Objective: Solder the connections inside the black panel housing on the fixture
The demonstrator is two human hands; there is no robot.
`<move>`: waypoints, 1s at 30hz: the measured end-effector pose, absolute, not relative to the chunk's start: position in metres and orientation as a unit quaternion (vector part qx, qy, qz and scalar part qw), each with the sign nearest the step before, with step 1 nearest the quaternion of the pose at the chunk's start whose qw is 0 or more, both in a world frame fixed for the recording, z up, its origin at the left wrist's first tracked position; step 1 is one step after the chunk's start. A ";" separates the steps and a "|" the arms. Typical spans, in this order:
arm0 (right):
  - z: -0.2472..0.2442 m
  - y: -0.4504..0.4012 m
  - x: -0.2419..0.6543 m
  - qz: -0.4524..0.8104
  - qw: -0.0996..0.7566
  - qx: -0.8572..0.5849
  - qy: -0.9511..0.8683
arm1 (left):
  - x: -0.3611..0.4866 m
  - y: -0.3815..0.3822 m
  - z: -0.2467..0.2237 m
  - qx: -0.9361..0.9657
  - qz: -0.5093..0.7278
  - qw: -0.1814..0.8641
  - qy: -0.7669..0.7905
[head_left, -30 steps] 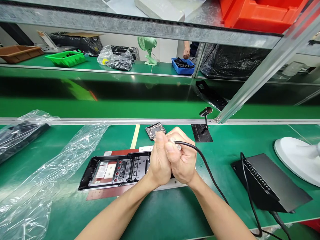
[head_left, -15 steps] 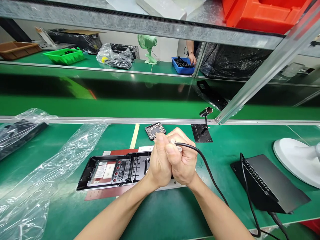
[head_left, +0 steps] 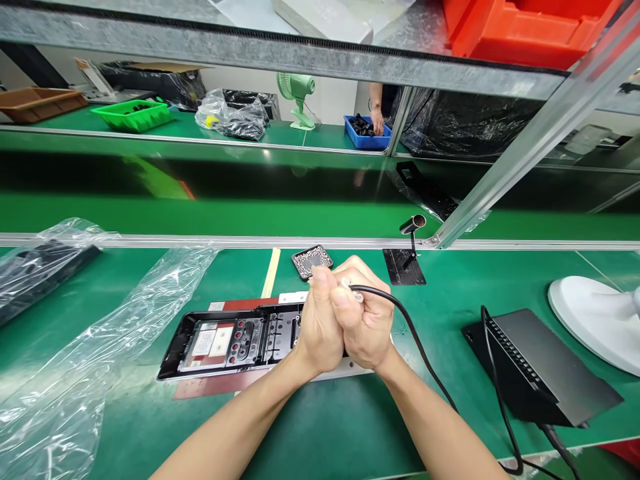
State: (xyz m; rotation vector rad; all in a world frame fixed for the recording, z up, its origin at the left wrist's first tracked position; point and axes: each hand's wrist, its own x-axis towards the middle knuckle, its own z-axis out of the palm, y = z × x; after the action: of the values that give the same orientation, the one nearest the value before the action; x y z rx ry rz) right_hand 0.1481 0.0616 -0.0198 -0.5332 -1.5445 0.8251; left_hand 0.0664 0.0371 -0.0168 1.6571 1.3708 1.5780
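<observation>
My left hand (head_left: 323,323) and my right hand (head_left: 367,320) are closed and pressed together above the right part of a black-framed casing (head_left: 210,347). A black cable (head_left: 413,327) comes out at the top of my right fist, beside a small whitish end piece. The corded tool it belongs to is hidden in my grip. What my left fingers close on is also out of sight. The open casing shows grey inner plates and a pale label, and lies on a reddish-brown sheet (head_left: 215,385). Behind my hands sits a small black tray (head_left: 299,267) of tiny metal parts.
Clear plastic wrap (head_left: 125,313) covers the left side. A ring holder (head_left: 413,225) stands behind my right hand. To the right lie a black box (head_left: 545,367) and a white round base (head_left: 590,320). Across the bench, another person's hand (head_left: 377,120) reaches into a blue bin (head_left: 367,142).
My hands keep the same closed grip. The view has shifted slightly, and the casing appears a little further right. The other person's hand has moved slightly left and down in the blue bin.
</observation>
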 end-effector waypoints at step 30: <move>-0.022 0.062 0.149 0.359 0.603 -0.230 -0.674 | 0.066 0.037 -0.026 0.610 0.579 0.216 0.496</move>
State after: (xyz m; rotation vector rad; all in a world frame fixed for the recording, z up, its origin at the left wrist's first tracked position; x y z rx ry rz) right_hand 0.1491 0.0620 -0.0221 -0.5334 -1.5604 0.8307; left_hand 0.0657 0.0369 -0.0257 1.6919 1.3737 1.6051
